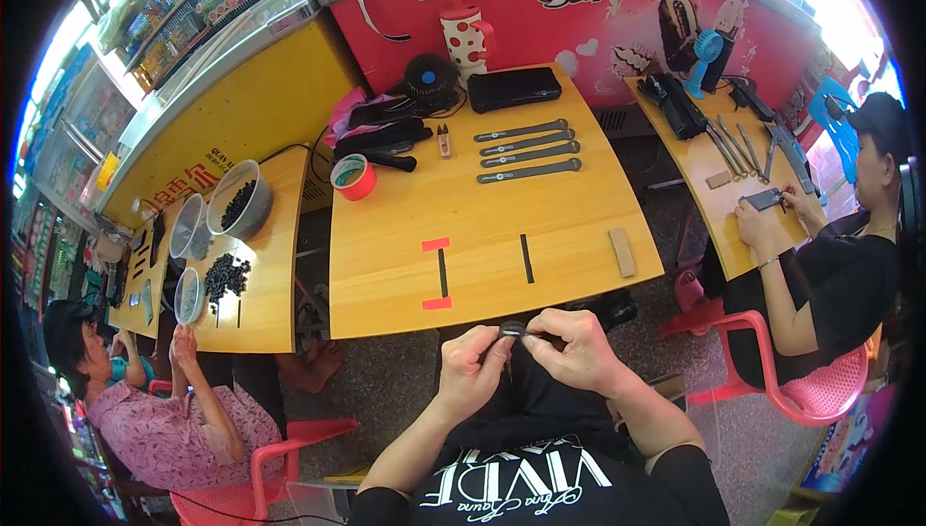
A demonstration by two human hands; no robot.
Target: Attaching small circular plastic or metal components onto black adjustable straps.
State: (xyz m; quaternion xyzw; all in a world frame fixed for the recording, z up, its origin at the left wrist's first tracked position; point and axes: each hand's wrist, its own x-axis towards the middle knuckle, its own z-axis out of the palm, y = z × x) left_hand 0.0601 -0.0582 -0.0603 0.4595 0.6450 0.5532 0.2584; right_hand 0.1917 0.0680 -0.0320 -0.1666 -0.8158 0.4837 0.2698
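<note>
My left hand and my right hand meet just off the near edge of the wooden table. Between their pinched fingertips is a small dark strip with a pale, shiny patch; the fingers hide much of it, so its full shape does not show. On the table ahead, a black line runs between two red tape pieces, with a second black line to its right. A small brown block lies near the right edge. Farther off, several dark grey straps with rounded ends lie in a stack of rows.
Toward the back are a red tape roll, small snips, a black case, a fan and a dotted cup. People sit at the left table, with tubs and black pieces, and the right table, with tools.
</note>
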